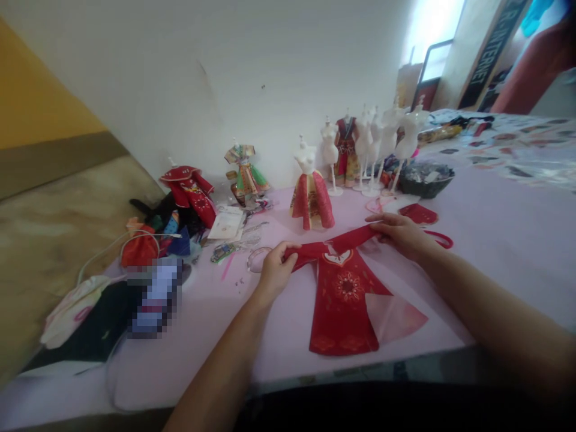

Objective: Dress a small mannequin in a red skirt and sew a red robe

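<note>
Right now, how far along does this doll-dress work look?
Done-looking: a red-and-cream gown stands dressed on its white stand. In hand: the left hand and right hand hold out the sleeves of a flat red doll robe. Left: several bare white dress forms stand undressed.

red miniature robe (pixel 346 312) with gold floral medallion (pixel 348 286), white heart collar (pixel 336 257), pale pink lining (pixel 393 318), lilac tablecloth (pixel 189 342)

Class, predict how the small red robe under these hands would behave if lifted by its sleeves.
The small red robe looks thin and light. Its sleeve bends at the left hand, so probably floppy.
</note>
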Motion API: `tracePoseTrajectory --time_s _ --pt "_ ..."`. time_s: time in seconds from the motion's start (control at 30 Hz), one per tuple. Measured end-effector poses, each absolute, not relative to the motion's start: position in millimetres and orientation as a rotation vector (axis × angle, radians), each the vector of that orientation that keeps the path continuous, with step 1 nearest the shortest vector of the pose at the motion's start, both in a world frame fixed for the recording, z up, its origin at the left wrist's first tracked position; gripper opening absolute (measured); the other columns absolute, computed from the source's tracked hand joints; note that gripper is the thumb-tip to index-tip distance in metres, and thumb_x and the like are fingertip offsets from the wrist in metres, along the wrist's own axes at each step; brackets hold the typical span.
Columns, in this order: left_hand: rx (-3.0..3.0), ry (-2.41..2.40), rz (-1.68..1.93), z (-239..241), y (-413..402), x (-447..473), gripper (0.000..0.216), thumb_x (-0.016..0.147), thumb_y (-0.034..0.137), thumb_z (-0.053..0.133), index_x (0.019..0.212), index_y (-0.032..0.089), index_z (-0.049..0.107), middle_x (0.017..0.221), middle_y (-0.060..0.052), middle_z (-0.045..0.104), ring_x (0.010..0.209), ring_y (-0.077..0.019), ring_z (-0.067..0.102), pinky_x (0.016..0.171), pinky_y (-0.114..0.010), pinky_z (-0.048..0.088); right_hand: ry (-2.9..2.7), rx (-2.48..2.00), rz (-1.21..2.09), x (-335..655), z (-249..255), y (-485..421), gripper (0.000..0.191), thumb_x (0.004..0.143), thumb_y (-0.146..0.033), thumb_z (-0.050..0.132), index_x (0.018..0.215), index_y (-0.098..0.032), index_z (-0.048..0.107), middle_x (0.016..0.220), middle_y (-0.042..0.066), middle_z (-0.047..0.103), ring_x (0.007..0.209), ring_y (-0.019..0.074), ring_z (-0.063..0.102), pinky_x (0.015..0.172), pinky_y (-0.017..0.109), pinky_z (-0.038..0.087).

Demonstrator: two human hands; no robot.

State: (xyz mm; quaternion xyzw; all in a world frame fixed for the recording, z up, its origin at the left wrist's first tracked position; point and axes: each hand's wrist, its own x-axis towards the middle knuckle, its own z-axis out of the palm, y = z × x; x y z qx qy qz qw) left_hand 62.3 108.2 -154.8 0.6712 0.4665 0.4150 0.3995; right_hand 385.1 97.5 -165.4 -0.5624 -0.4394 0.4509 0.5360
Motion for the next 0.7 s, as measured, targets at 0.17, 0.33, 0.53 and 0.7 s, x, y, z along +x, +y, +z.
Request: tracePoseTrajectory --time_s 0.17,0.33,0.53,0.7 --pt "1.649 1.15 1.075 -157.5 110.2 63.9 0.023 0.081 0.013 0.058 0.101 0.017 0.068 0.093 -0.004 0.073 0.08 -0.0152 0.066 0.072 -0.025 0.05 -0.963 -1.254 1.057 386.0 -170.3 100.0 0.024 0.068 -0.03 0.078 0.091 -0.025 0.073 0.079 0.0 0.068 0.065 0.0122 0.063 0.062 0.025 0.058" --pt "1.663 1.199 1.038 -162.8 112.8 64.7 0.026 0.081 0.009 0.056 0.103 0.017 0.068 0.095 -0.005 0.072 0.082 -0.0152 0.066 0.073 -0.025 0.049 -1.103 -1.342 0.952 387.2 -174.6 101.6 0.028 0.07 -0.028 0.077 0.098 -0.023 0.071 0.079 0.0 0.07 0.068 0.0148 0.066 0.067 0.029 0.057" --pt "1.722 1.225 0.95 -165.4 111.7 63.9 0.027 0.081 0.019 0.067 0.108 0.018 0.066 0.096 -0.006 0.071 0.085 -0.0174 0.066 0.075 -0.029 0.051 -1.251 -1.454 0.844 391.5 -181.1 104.5 0.034 0.073 -0.033 0.075 0.104 -0.021 0.068 0.08 0.003 0.071 0.073 0.0196 0.068 0.071 0.034 0.055" --pt "1.87 1.171 0.849 -159.9 106.3 64.7 0.044 0.076 0.018 0.074 0.118 0.021 0.062 0.111 -0.006 0.071 0.096 -0.0202 0.068 0.088 -0.033 0.052 -1.326 -1.497 0.801 392.5 -183.2 103.9 0.04 0.074 -0.039 0.075 0.109 -0.022 0.067 0.079 0.003 0.071 0.074 0.0207 0.066 0.068 0.033 0.052"
